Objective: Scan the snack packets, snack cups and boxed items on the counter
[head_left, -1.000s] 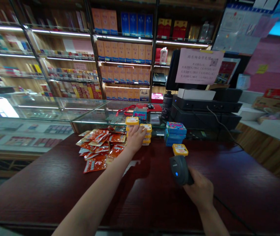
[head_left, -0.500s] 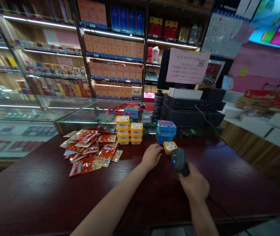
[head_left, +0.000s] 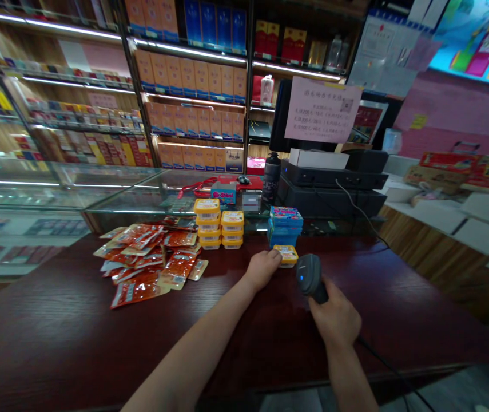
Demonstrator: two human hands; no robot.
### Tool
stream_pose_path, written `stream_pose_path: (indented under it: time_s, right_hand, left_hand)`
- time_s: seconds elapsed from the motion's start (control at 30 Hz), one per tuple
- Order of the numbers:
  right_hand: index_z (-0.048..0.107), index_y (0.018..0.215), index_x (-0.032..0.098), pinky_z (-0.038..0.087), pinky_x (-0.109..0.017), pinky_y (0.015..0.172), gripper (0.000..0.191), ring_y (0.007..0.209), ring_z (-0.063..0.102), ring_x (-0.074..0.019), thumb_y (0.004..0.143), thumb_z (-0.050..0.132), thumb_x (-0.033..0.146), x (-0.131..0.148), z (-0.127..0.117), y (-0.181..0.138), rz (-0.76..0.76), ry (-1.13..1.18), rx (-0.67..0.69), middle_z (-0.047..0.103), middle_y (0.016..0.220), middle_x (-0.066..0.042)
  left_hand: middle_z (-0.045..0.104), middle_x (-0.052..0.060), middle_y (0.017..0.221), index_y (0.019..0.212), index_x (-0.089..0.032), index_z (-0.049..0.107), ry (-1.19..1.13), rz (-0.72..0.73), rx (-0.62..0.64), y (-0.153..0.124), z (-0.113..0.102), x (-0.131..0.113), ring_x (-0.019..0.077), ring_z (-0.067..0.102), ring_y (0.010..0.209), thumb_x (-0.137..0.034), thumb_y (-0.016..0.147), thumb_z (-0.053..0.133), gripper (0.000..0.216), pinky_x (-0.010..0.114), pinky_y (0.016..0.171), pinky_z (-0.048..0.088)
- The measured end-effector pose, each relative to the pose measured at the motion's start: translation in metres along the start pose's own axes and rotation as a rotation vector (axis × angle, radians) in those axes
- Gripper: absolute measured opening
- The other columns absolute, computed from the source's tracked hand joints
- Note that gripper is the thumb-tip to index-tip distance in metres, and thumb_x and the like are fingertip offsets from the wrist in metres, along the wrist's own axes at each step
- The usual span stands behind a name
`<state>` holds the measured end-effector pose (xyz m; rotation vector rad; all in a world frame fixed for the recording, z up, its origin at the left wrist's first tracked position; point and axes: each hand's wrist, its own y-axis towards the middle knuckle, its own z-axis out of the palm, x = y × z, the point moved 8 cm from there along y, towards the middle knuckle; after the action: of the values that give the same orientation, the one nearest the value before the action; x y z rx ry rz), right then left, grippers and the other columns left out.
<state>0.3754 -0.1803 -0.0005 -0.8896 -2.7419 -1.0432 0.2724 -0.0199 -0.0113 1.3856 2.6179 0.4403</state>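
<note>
My right hand (head_left: 336,312) is wrapped round the handle of a black barcode scanner (head_left: 309,273), whose head shows a blue light. A single small tub with a yellow lid (head_left: 287,255) sits on the dark wooden counter, just beyond the scanner. My left hand (head_left: 263,269) has its closed fingers on the left edge of that tub; the fingertips are partly hidden. Behind the tub stands a stack of blue boxes (head_left: 285,227). Two stacks of similar yellow tubs (head_left: 209,224) stand farther left, beside a loose pile of orange-red snack packets (head_left: 150,260).
Behind the counter (head_left: 76,343) runs a glass display case (head_left: 115,194). A monitor with a pink notice (head_left: 322,109) stands on dark equipment (head_left: 334,197) at the back right, near a black bottle (head_left: 271,176). The scanner's cable (head_left: 392,369) trails over the front edge.
My left hand has come onto the yellow tub, which sits slightly farther left relative to the blue boxes. The view has shifted a little; the scanner stays in my right hand.
</note>
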Motion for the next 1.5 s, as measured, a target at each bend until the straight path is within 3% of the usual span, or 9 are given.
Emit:
stream_pose_path:
  time_s: [0.2,0.4,0.63,0.87,1.17,1.33,1.5]
  right_hand:
    - [0.064,0.106,0.025,0.036,-0.03,0.047,0.031,0.06,0.067,-0.0248,0.078,0.058,0.034,0.003,0.004,-0.003,-0.036,0.019,0.077,0.074,0.081,-0.006]
    - [0.064,0.106,0.024,0.044,-0.031,0.058,0.031,0.074,0.069,-0.0255,0.075,0.057,0.027,0.03,0.012,-0.008,-0.182,0.161,0.249,0.074,0.085,-0.006]
    - [0.066,0.096,0.018,0.051,-0.035,0.073,0.031,0.084,0.069,-0.0272,0.073,0.063,0.037,0.054,0.007,-0.011,-0.215,0.765,0.493,0.074,0.091,-0.01]
    - [0.067,0.099,0.015,0.051,-0.038,0.081,0.029,0.089,0.068,-0.0272,0.074,0.064,0.028,0.061,-0.011,-0.017,-0.252,0.797,0.616,0.074,0.097,-0.011]
    - [0.066,0.104,0.018,0.05,-0.033,0.073,0.032,0.089,0.068,-0.0265,0.074,0.062,0.029,0.059,-0.003,-0.012,-0.308,0.655,0.594,0.074,0.098,-0.01]
    - [0.065,0.099,0.025,0.044,-0.031,0.057,0.025,0.075,0.07,-0.0288,0.076,0.06,0.032,0.048,0.014,-0.001,-0.231,0.223,0.445,0.075,0.081,-0.005]
    - [0.062,0.108,0.02,0.046,-0.031,0.063,0.033,0.083,0.07,-0.0261,0.076,0.056,0.027,0.046,0.019,-0.005,-0.309,0.195,0.218,0.074,0.098,-0.008]
  left_hand:
    - [0.06,0.009,0.11,0.105,-0.017,0.054,-0.007,-0.156,-0.054,-0.054,-0.022,0.044,0.0187,0.061,0.092,-0.018,0.091,0.044,0.017,0.032,0.082,0.049]
    - [0.062,0.007,0.104,0.1,-0.017,0.056,-0.06,-0.396,-0.119,-0.096,-0.037,0.075,0.017,0.063,0.09,-0.023,0.093,0.045,0.015,0.028,0.079,0.048]
    - [0.062,0.006,0.104,0.101,-0.018,0.056,-0.088,-0.51,-0.176,-0.106,-0.037,0.086,0.0166,0.063,0.09,-0.023,0.092,0.046,0.014,0.027,0.076,0.047]
    - [0.063,0.006,0.1,0.094,-0.018,0.057,-0.1,-0.541,-0.213,-0.106,-0.035,0.09,0.0183,0.062,0.09,-0.025,0.09,0.051,0.01,0.028,0.074,0.046]
    - [0.062,0.005,0.104,0.098,-0.019,0.056,-0.162,-0.507,-0.234,-0.106,-0.035,0.09,0.0162,0.062,0.091,-0.02,0.09,0.048,0.01,0.027,0.077,0.047]
    - [0.062,0.005,0.103,0.096,-0.019,0.056,-0.206,-0.436,-0.246,-0.106,-0.038,0.085,0.0162,0.062,0.093,-0.016,0.09,0.046,0.012,0.027,0.08,0.048]
    - [0.064,0.007,0.103,0.099,-0.019,0.058,-0.247,-0.287,-0.337,-0.107,-0.051,0.075,0.0168,0.062,0.097,-0.013,0.088,0.046,0.017,0.028,0.085,0.05]
